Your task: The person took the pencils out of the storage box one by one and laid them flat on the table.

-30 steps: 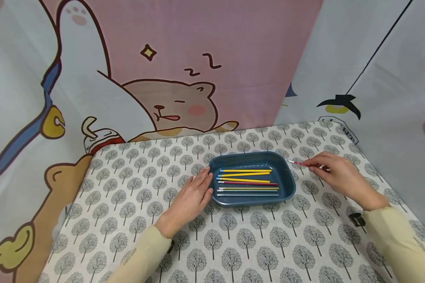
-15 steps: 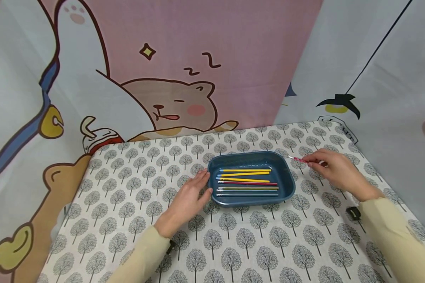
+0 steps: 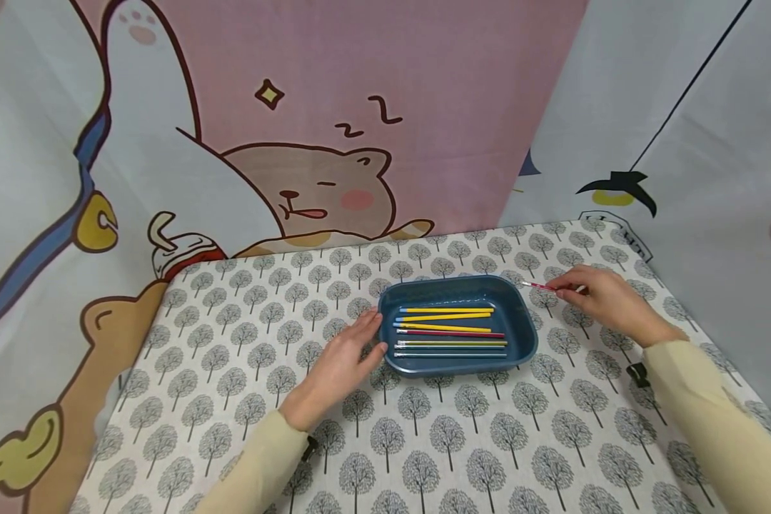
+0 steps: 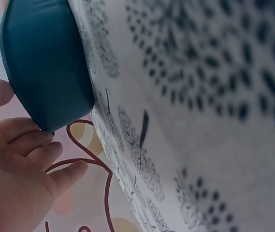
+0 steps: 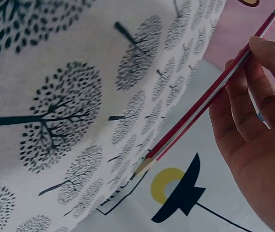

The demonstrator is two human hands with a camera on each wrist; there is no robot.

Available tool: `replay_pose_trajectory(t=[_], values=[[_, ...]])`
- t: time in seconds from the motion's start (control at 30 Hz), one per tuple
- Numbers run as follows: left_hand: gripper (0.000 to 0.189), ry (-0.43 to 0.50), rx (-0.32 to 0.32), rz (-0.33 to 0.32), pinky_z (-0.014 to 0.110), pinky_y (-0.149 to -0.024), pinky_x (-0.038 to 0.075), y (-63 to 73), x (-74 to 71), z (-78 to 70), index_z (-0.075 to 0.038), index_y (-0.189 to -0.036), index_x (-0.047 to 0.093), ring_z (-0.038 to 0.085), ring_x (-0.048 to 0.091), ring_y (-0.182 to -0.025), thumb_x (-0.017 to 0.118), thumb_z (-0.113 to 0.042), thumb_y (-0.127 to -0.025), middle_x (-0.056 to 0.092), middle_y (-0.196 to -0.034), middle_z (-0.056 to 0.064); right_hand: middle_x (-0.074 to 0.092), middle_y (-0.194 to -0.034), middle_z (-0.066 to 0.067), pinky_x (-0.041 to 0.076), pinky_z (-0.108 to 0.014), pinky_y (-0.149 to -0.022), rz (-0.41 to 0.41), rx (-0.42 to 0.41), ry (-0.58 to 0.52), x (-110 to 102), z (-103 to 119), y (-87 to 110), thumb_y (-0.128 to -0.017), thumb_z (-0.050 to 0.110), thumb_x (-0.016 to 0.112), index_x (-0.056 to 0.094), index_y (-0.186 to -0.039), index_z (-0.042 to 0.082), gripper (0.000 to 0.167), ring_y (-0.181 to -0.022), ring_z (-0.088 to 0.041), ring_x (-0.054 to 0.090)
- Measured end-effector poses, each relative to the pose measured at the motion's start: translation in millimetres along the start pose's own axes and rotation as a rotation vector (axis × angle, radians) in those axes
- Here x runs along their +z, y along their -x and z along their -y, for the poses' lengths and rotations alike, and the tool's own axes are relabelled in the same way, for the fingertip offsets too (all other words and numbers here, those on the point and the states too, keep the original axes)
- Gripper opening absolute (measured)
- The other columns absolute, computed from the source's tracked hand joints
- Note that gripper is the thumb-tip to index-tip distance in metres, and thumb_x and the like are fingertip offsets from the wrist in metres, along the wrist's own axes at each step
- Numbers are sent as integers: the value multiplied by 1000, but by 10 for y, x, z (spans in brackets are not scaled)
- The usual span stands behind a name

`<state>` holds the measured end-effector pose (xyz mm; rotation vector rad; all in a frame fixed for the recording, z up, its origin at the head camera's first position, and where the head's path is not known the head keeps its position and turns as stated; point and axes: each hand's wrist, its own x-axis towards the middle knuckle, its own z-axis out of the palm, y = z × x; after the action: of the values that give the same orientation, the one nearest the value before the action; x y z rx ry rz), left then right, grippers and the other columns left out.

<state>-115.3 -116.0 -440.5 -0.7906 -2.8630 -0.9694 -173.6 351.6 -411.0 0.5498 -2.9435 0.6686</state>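
Observation:
A dark blue plastic tray [image 3: 450, 369] stands on the cloth. Inside lie several pencils: yellow ones [image 3: 456, 310] at the back, a red pencil [image 3: 456, 333], then greenish and grey-blue ones towards the front. My left hand [image 3: 337, 360] touches the tray's left end with thumb and fingers spread along the rim, as the left wrist view also shows. Just beyond the tray's right end, my right hand [image 3: 607, 300] pinches a red-and-silver striped pencil [image 5: 201, 101] between thumb and fingers. Its silvery end points towards the tray; its sharpened tip shows in the right wrist view.
A white cloth [image 3: 424, 457] printed with grey trees covers the table. Behind it hangs a curtain [image 3: 475, 143] with cartoon animals, which also closes off the left and right sides.
My right hand has moved slightly left and farther back, still pinching the striped pencil. My left hand, the tray and the pencils in it stay nearly where they were.

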Motion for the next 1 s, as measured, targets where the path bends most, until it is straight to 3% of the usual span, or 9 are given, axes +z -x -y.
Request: replay_pose_trajectory(t=[0.17,0.37,0.7,1.0], values=[[60,-75,33,-2,53,-121,32,2,5,11,0,-155,40,37,37,-149,52,-35,-109,32,-163,15,72,-104,-4,50,-29,-64,26,10,-8,31,-81,-19,-96,5,73,77,-118,10,23,-80,-15,59],[60,-135,49,-6,55,-120,33,-1,13,17,1,-155,42,37,38,-149,56,-33,-108,33,-163,17,74,-109,-8,57,-31,-70,51,-15,-17,95,-167,-44,-95,2,73,77,-117,8,23,-92,-22,67],[60,-142,33,8,55,-120,33,4,5,6,0,-155,40,37,37,-149,56,-33,-108,31,-164,15,75,-107,-6,58,-39,-73,61,-87,37,195,-259,-71,-93,0,74,79,-110,10,21,-91,-22,68],[60,-149,37,15,55,-121,33,6,2,4,0,-156,39,37,37,-149,53,-35,-109,30,-164,16,74,-108,-7,58,-47,-79,136,-50,62,190,-304,-103,-93,1,73,79,-110,10,20,-93,-24,68]])
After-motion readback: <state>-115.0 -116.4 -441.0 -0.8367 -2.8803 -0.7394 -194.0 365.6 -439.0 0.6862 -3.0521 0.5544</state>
